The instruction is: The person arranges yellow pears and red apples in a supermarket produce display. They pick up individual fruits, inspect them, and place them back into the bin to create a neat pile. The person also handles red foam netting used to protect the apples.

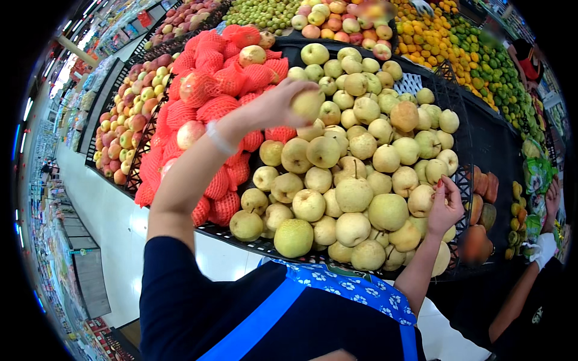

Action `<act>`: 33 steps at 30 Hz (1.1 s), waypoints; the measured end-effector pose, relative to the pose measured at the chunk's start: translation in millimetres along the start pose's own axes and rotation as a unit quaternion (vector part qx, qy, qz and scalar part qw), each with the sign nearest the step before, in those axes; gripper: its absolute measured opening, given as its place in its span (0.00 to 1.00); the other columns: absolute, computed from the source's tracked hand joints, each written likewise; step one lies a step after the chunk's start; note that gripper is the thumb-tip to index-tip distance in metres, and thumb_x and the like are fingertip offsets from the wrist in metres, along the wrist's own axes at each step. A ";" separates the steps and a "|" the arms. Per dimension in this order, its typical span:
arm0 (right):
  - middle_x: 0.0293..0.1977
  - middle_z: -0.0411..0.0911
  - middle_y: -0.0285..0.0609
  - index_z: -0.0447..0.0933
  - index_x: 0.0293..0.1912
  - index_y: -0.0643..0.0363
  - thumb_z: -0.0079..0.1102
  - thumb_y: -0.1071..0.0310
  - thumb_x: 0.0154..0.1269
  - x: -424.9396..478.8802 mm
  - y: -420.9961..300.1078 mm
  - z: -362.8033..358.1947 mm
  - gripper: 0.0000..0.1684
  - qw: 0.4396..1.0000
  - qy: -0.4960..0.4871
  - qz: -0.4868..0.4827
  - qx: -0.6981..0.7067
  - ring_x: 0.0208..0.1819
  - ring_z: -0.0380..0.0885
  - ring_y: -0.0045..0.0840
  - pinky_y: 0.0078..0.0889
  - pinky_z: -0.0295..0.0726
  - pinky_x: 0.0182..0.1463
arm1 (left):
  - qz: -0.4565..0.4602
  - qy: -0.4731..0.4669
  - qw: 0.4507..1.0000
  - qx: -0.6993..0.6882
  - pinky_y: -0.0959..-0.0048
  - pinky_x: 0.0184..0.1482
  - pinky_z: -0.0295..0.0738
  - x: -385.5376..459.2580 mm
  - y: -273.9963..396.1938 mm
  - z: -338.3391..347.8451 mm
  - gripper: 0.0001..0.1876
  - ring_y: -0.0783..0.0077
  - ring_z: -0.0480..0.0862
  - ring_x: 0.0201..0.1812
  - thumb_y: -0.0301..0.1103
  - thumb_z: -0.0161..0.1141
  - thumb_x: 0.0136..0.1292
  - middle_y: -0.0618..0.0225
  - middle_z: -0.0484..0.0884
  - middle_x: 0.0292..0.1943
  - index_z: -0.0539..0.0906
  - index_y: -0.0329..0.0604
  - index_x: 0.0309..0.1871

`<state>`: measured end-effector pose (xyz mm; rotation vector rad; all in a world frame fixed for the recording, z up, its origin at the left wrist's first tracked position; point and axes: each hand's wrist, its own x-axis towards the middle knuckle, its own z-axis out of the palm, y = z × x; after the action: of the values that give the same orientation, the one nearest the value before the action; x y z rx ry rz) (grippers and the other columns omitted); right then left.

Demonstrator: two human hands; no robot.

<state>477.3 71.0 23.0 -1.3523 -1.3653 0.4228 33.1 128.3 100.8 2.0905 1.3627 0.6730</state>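
Note:
A yellow-green pear (306, 106) is gripped in my left hand (295, 103), which is raised above the upper left part of a heap of pears (353, 194). A pale band circles that wrist. My right hand (445, 205) is at the heap's right side, beside a pale pear (421, 201). Its thumb and fingertips are bent close together; whether they hold something small is not visible. Pomegranates in red foam nets (216, 108) are piled just left of the pears. A larger green-yellow pear (293, 238) rests at the near edge.
Black plastic crates (465, 198) border the pears. Apples (135, 113) lie at the left; orange fruit (415, 43) and green fruit (501, 76) lie beyond at the right. Another person's gloved hand (544, 249) is at the far right. Pale floor (97, 189) shows at the left.

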 end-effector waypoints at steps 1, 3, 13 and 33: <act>0.34 0.85 0.36 0.86 0.50 0.65 0.64 0.77 0.72 0.3 -1.0 1.2 0.10 1.000 -0.003 -0.003 0.003 0.32 0.80 0.14 0.18 0.79 0.37 | 0.037 0.004 0.999 0.035 0.61 0.70 0.73 -32.1 3.2 -5.7 0.42 0.52 0.76 0.65 0.34 0.78 0.51 0.52 0.74 0.63 0.72 0.43 0.71; 0.36 0.86 0.37 0.86 0.50 0.64 0.64 0.76 0.72 -0.4 0.5 -0.9 0.10 1.000 -0.010 -0.005 0.003 0.33 0.81 0.15 0.18 0.79 0.37 | -0.046 -0.065 0.995 0.066 0.59 0.72 0.71 -90.1 23.6 -2.8 0.42 0.50 0.74 0.67 0.34 0.79 0.49 0.52 0.72 0.65 0.73 0.44 0.70; 0.36 0.85 0.36 0.86 0.51 0.64 0.63 0.75 0.74 -2.3 8.8 2.5 0.10 0.998 -0.008 0.028 0.048 0.34 0.81 0.15 0.19 0.80 0.37 | -0.210 -0.060 0.960 -0.173 0.59 0.74 0.67 -192.3 6.4 53.3 0.42 0.53 0.71 0.72 0.36 0.72 0.65 0.49 0.69 0.72 0.61 0.41 0.78; 0.34 0.85 0.37 0.86 0.48 0.66 0.64 0.78 0.71 -4.3 8.4 -4.6 0.09 1.000 -0.002 0.029 0.011 0.33 0.79 0.14 0.19 0.79 0.38 | -0.233 -0.191 0.945 0.129 0.50 0.55 0.81 -174.4 6.8 53.2 0.50 0.37 0.83 0.50 0.55 0.79 0.50 0.41 0.76 0.55 0.67 0.37 0.71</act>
<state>483.9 67.7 15.6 -1.3752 -1.3247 0.4786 10.2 -44.7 47.6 1.8452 1.6848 -0.1097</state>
